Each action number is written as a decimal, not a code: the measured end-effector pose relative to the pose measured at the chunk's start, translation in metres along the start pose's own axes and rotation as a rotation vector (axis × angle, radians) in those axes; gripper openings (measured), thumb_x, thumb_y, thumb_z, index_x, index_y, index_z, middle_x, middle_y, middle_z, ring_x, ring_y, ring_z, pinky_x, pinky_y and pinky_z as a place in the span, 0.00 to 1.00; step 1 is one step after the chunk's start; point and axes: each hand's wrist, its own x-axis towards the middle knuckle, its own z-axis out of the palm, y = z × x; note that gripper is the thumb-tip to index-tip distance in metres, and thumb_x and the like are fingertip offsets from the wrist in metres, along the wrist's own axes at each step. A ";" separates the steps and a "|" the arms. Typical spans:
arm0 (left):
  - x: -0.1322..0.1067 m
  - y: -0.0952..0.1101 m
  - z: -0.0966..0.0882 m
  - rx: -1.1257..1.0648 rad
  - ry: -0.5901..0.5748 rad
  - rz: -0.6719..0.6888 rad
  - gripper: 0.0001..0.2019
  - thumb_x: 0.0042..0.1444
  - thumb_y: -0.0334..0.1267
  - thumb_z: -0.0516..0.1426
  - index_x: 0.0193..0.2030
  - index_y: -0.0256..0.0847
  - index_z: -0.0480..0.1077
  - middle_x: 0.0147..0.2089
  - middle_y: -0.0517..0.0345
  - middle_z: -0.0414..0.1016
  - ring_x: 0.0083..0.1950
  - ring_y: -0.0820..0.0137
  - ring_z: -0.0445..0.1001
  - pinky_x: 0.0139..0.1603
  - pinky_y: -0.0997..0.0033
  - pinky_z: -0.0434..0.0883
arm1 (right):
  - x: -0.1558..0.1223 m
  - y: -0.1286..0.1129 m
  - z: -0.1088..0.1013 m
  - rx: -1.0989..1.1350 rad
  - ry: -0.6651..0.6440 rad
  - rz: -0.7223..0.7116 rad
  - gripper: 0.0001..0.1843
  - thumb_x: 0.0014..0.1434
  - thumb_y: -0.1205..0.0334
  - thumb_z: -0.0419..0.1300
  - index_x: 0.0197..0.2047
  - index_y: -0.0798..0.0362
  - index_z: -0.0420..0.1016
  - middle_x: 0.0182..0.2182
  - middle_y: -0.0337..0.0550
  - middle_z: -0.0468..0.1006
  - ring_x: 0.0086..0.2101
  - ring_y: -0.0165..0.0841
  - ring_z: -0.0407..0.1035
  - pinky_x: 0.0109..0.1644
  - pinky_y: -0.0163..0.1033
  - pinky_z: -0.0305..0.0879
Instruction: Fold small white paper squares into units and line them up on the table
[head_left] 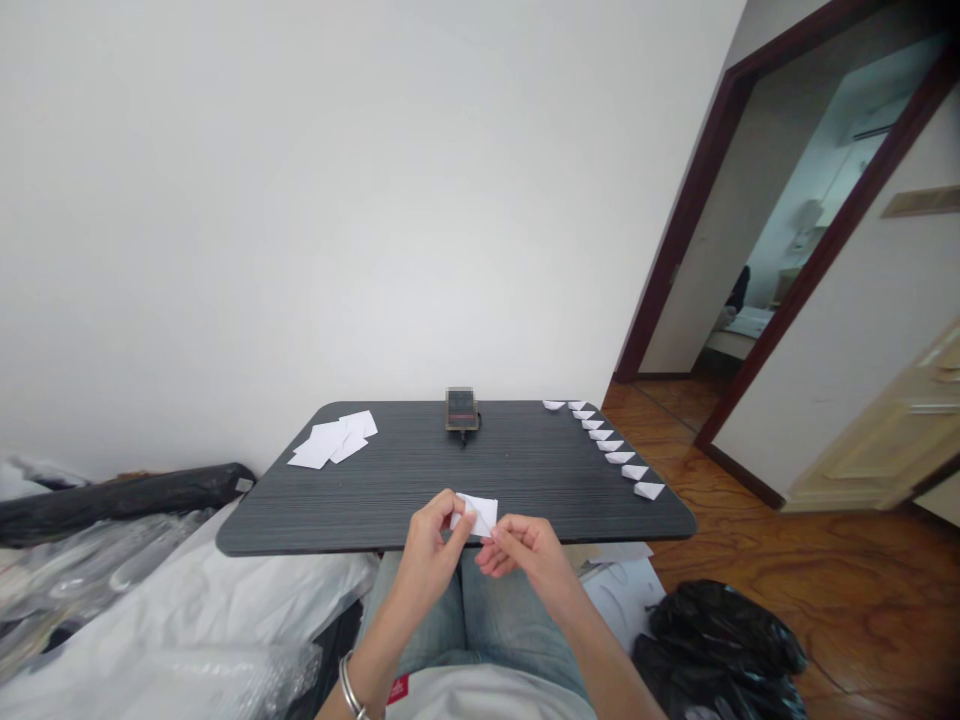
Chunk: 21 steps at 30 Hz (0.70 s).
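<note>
A small folded piece of white paper [482, 512] is held up over the near edge of the dark table [405, 470]. My left hand [435, 528] pinches its left side between thumb and fingers. At its lower right corner, my right hand [523, 549] grips the paper between thumb and index finger, the other fingers curled below. A crease runs across the paper's face. Flat white sheets [330, 440] lie overlapping at the table's left. Along the right edge stands a row of several small folded paper pieces [619, 457].
A small dark device [460, 410] stands at the table's back middle, against the white wall. Left of the table lie plastic-wrapped goods and a long black roll [127, 500]. Black plastic bags [724, 640] and white papers [622, 590] are at the lower right. A doorway opens at right.
</note>
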 end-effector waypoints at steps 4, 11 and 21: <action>0.000 0.000 0.001 0.003 0.006 -0.005 0.12 0.57 0.39 0.51 0.23 0.39 0.59 0.24 0.63 0.58 0.27 0.73 0.58 0.29 0.75 0.57 | -0.001 0.000 0.002 -0.037 0.022 -0.031 0.21 0.49 0.45 0.62 0.25 0.58 0.73 0.20 0.44 0.78 0.20 0.29 0.72 0.24 0.32 0.67; 0.001 0.001 0.002 -0.075 -0.002 -0.031 0.13 0.56 0.41 0.52 0.23 0.39 0.60 0.24 0.63 0.59 0.26 0.73 0.59 0.28 0.76 0.58 | -0.004 -0.004 0.003 -0.109 0.034 -0.084 0.19 0.51 0.47 0.62 0.25 0.57 0.72 0.18 0.42 0.78 0.19 0.28 0.70 0.24 0.31 0.65; 0.001 0.003 0.003 -0.159 -0.015 -0.057 0.12 0.54 0.40 0.54 0.23 0.38 0.61 0.24 0.63 0.60 0.26 0.74 0.60 0.27 0.76 0.60 | -0.001 -0.002 0.006 -0.099 0.067 -0.114 0.20 0.50 0.47 0.62 0.22 0.56 0.70 0.18 0.41 0.77 0.20 0.28 0.70 0.24 0.31 0.65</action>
